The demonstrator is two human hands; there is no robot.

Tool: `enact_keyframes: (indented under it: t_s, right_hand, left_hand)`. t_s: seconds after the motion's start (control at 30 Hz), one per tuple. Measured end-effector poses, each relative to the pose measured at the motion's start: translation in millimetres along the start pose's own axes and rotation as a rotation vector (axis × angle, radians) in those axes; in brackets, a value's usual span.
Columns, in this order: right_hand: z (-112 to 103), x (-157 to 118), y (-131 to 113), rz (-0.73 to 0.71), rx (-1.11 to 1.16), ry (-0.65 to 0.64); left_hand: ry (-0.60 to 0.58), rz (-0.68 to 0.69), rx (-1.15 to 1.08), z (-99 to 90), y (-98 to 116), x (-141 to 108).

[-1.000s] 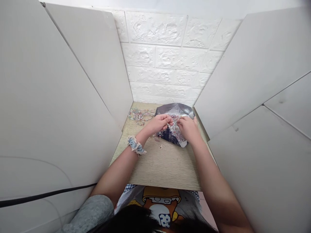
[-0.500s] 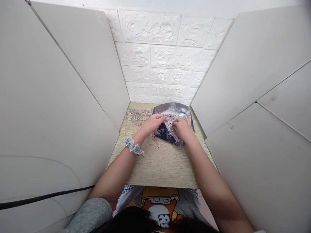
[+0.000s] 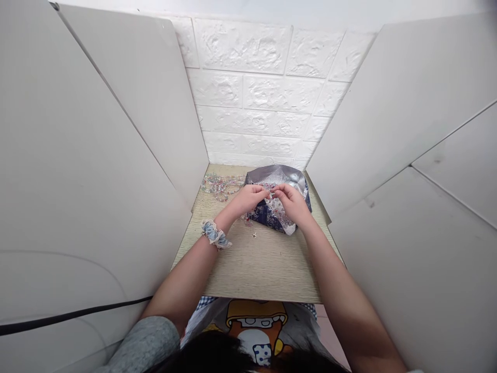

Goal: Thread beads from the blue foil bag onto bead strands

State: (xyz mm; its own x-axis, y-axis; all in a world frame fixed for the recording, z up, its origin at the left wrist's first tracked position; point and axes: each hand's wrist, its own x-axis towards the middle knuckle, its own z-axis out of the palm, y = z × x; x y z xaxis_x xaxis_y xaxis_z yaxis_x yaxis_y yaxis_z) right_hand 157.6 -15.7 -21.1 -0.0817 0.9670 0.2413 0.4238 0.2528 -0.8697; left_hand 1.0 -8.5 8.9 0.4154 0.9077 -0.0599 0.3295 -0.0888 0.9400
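A dark blue patterned bag with a silver lining [image 3: 297,178] lies open on the small wooden table. In its mouth is a heap of small pink, clear and purple beads [image 3: 278,211]. Over the bag my left hand [image 3: 250,200] pinches thumb against fingers, and a thin string of beads [image 3: 247,220] trails from below it. My right hand [image 3: 291,201] meets it fingertip to fingertip above the heap, also closed in a pinch. Whatever sits between the right fingertips is too small to make out.
Finished-looking strands of colourful beads [image 3: 221,185] lie at the table's back left. A tiny metal piece [image 3: 254,235] rests on the wooden table [image 3: 264,269]. White panels [image 3: 388,129] close in both sides, with a white brick-patterned wall [image 3: 260,93] behind.
My right hand has lifted out of the bead heap and moved left to my left hand, its fingers now pinched. The left hand has stayed almost in place.
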Motion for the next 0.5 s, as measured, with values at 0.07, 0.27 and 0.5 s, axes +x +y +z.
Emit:
enact_keyframes:
  t_s: [0.07,0.27,0.5]
  right_hand:
    - [0.7,0.0,-1.1,-0.005,0.138,-0.028]
    - [2.7,-1.1,-3.9,-0.026,0.309,-0.063]
    - [2.2,-1.6,-4.3,-0.01,0.337,-0.056]
  left_hand:
    - [0.008,0.011,0.038,-0.2,1.5,-0.8]
    - [0.005,0.049,0.085,-0.1,0.1,1.3]
    - [0.004,0.071,0.097,-0.9,-1.7,1.2]
